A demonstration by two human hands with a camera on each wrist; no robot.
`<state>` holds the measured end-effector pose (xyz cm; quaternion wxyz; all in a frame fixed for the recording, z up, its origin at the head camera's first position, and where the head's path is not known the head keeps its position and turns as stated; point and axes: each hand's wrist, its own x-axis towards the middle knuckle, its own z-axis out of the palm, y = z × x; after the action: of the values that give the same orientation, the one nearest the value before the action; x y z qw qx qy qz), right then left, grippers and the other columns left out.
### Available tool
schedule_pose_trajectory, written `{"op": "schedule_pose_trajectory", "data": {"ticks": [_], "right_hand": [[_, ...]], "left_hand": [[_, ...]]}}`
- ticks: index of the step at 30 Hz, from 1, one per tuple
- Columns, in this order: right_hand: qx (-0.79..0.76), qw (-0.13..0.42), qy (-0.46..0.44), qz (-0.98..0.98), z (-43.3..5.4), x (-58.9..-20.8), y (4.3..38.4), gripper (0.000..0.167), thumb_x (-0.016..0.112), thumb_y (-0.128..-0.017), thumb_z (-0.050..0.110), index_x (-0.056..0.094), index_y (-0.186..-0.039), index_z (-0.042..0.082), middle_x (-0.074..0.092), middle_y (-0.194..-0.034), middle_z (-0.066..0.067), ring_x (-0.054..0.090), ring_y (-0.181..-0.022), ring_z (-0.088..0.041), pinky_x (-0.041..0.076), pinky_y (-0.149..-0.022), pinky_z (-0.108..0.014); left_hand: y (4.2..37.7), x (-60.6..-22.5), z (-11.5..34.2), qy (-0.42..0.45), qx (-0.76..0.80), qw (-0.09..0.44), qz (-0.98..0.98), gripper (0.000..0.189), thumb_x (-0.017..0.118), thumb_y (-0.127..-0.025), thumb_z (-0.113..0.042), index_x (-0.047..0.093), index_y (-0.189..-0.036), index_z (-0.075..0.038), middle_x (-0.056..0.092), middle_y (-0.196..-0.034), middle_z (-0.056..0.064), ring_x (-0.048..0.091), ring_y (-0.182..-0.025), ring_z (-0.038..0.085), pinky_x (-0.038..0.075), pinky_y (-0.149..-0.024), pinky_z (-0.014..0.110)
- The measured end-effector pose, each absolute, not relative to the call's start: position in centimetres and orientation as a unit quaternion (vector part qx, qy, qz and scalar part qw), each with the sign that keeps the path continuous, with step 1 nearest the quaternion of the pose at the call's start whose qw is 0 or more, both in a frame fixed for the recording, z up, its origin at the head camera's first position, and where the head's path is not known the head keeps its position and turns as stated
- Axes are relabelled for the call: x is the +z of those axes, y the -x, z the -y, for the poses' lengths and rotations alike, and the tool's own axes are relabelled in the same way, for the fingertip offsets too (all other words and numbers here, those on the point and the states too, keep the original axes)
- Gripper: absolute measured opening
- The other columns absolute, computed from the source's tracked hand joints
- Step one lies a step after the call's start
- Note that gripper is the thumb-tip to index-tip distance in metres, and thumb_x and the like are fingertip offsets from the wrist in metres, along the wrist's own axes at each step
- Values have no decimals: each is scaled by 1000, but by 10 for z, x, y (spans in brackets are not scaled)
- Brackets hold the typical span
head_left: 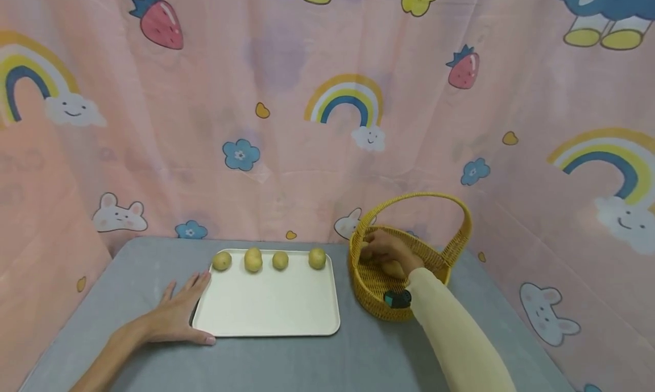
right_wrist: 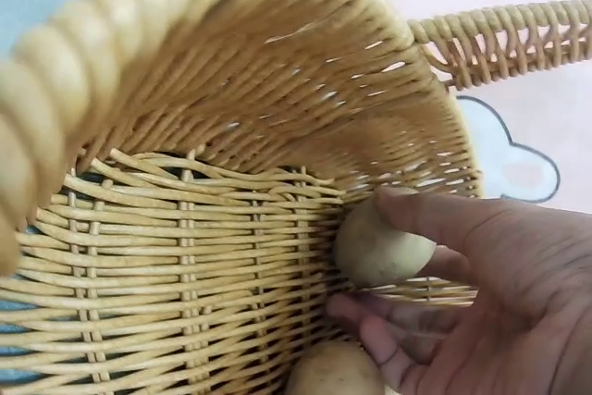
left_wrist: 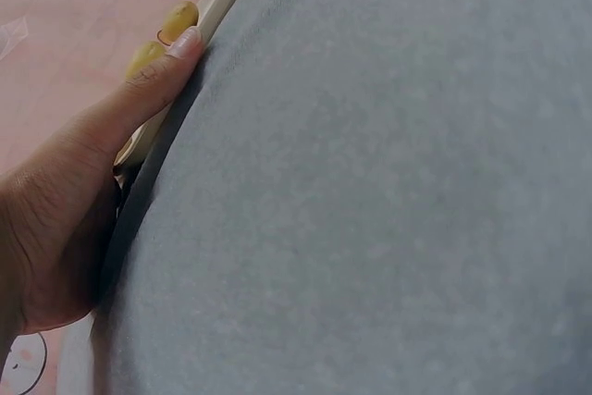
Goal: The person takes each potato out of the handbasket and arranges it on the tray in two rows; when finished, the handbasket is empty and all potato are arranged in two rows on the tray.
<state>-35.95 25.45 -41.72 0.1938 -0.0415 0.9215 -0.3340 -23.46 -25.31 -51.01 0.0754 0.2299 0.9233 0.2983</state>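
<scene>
Inside the yellow wicker basket (head_left: 376, 308), my right hand (head_left: 389, 247) reaches down to a potato (right_wrist: 379, 245). In the right wrist view, its thumb lies over the top of that potato and the fingers curl below, gripping it against the basket's inner wall. A second potato (right_wrist: 335, 372) rests on the woven bottom, close under the fingers. My left hand (head_left: 176, 312) lies with fingers spread and straight at the left edge of a white tray (head_left: 271, 306), fingertips and thumb at its rim. Several potatoes (head_left: 280, 260) stand along the tray's far edge.
The tray and basket share a grey-covered table (head_left: 256, 363), the basket to the right. Its tall arched handle (head_left: 419, 194) rises over the right hand. Behind the table hangs a pink patterned curtain (head_left: 286, 198), which also runs along both sides.
</scene>
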Motion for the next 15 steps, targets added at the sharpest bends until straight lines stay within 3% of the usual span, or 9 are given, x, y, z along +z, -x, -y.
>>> {"op": "schedule_pose_trajectory", "data": {"ticks": [5,8,15], "right_hand": [[-328,171,40,-928,-255,-417,356,42,63,-96,12,42,-60,16,36,-53,8,35,-49,-9,41,-57,-28],[-377,164,65,-909,-263,-420,359,46,63,-94,12,37,-57,19,29,-50,9,25,-47,-8,34,-54,-29],[-446,125,22,-886,-259,-391,333,46,56,-92,3,20,-67,17,18,-58,5,13,-56,-16,22,-59,-41]], "left_hand": [[233,-512,250,-225,303,82,-922,138,90,-68,-55,13,-164,8,14,-171,35,8,-157,60,-10,-119,80],[233,-512,251,-225,302,79,-923,138,90,-68,-55,14,-163,8,14,-170,36,8,-156,60,-9,-118,80],[235,-511,253,-226,301,78,-923,137,89,-68,-56,14,-163,8,14,-170,35,8,-156,61,-9,-119,80]]}}
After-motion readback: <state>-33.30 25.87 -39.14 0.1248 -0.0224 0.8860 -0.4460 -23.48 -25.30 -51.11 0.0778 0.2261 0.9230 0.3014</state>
